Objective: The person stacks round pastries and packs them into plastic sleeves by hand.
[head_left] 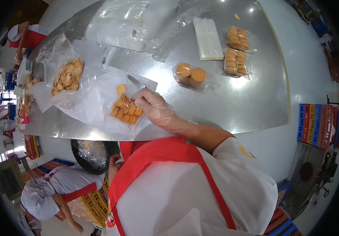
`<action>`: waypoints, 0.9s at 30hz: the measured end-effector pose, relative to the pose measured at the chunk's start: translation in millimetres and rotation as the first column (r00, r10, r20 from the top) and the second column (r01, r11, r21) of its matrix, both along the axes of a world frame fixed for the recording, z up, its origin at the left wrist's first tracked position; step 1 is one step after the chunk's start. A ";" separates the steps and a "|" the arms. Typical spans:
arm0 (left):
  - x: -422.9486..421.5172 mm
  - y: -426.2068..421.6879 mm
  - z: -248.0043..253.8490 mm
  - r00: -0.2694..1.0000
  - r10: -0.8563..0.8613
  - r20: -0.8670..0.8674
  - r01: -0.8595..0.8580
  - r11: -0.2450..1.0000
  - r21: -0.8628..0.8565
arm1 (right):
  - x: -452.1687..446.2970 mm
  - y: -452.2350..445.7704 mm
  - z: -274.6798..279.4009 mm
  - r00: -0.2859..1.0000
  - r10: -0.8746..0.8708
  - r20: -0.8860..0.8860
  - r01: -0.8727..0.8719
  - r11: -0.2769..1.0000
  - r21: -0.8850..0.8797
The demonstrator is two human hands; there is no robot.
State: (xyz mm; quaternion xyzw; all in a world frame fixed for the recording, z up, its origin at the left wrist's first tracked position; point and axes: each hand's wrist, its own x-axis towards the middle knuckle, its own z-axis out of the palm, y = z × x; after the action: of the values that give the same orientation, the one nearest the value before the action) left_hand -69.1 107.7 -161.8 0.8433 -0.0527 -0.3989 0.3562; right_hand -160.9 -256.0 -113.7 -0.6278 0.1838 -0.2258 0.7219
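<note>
Biscuits, round and golden-orange, stand on edge in tight rows in what looks like clear wrapping, on a whitish plastic sheet near the steel counter's near edge. The clear-gloved right hand pinches their right end between thumb and curled fingers; the left hand, partly hidden below that edge, shows too little to tell its grip. One loose biscuit lies just beyond.

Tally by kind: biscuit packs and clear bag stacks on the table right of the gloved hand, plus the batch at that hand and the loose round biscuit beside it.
Biscuit packs: 3
Bag stack: 1
Batch at right hand: 1
Loose biscuit: 1
Total: 6
</note>
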 end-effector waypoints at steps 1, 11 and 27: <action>9.5 10.7 -19.9 0.999 0.020 0.046 -0.018 0.998 -0.052 | -2.5 0.1 2.4 1.000 -0.023 -0.002 0.023 1.000 -0.012; 16.3 -113.5 15.2 0.858 -0.409 0.311 0.131 0.760 0.637 | -15.3 -6.4 2.2 0.949 -0.272 0.161 0.282 0.958 -0.045; 49.5 -164.8 111.0 0.926 -0.123 -0.356 -0.246 0.518 -0.819 | 19.6 23.0 46.3 0.985 0.043 0.169 -0.063 0.992 0.113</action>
State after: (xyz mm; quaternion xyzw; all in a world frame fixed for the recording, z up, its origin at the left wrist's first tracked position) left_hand -19.6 -57.1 -50.8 0.4697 -0.1425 -0.4596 0.7402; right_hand -141.3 -233.0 -67.4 -0.5679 0.1193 -0.2468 0.7761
